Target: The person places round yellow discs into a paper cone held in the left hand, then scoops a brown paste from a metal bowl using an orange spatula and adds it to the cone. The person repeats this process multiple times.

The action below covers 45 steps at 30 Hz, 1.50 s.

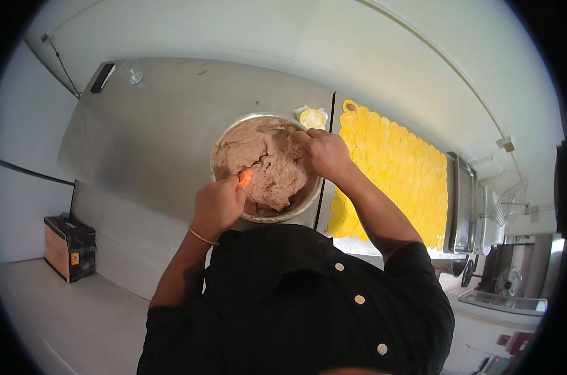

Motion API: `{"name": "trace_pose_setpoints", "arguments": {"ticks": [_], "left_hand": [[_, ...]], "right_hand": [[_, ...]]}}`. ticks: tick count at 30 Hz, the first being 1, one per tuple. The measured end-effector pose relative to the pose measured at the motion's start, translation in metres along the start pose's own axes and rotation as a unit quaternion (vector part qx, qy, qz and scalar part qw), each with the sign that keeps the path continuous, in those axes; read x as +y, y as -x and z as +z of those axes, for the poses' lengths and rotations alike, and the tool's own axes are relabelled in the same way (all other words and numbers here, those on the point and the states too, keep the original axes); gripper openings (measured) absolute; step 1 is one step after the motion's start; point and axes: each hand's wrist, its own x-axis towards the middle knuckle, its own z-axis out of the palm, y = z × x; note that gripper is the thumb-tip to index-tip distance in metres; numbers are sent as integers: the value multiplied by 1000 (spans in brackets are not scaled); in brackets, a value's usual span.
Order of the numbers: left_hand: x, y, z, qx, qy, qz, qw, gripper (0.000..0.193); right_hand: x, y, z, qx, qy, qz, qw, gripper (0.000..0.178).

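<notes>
A large round metal bowl (223,128) stands before me, filled with a pinkish-brown ground meat mixture (268,156). At its near left side, my left hand (217,203) is closed around a small orange object (245,178), perhaps a handle; the rest is hidden. My right hand (326,152) is closed at the bowl's right edge, its fingers over the meat; what they grip cannot be made out. Just beyond it lies a small stack of round yellow wrappers (311,117) on crumpled packaging. Overlapping yellow wrappers (389,178) cover the surface to the right. A dab of meat (351,107) sits on the far left one.
A metal table (146,137) extends left, with a clear glass (131,72) and a black object (102,78) in its far corner. Metal trays (463,203) stand beyond the wrappers, near a wire basket (510,201). A black box (70,247) is at lower left.
</notes>
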Motion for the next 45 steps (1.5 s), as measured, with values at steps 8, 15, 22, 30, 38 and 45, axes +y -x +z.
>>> {"name": "trace_pose_setpoints", "arguments": {"ticks": [8, 15, 22, 30, 38, 45], "left_hand": [[-9, 22, 4, 77, 54, -91, 991, 19], [-10, 27, 18, 133, 202, -115, 963, 17], [18, 0, 15, 58, 709, -280, 645, 17], [38, -13, 18, 18, 627, -269, 730, 19], [33, -24, 17, 15, 706, -260, 658, 19], [5, -16, 3, -46, 702, -288, 649, 19]], "right_hand": [[-35, -23, 20, -82, -41, -85, 992, 16], [-53, 23, 24, -27, -399, 98, 911, 26], [-77, 54, 17, 148, -328, 11, 933, 55], [-65, 73, 13, 175, -277, 58, 943, 59], [-75, 80, 21, 137, -288, 54, 946, 66], [-39, 92, 25, 105, -229, 53, 966, 65]]}}
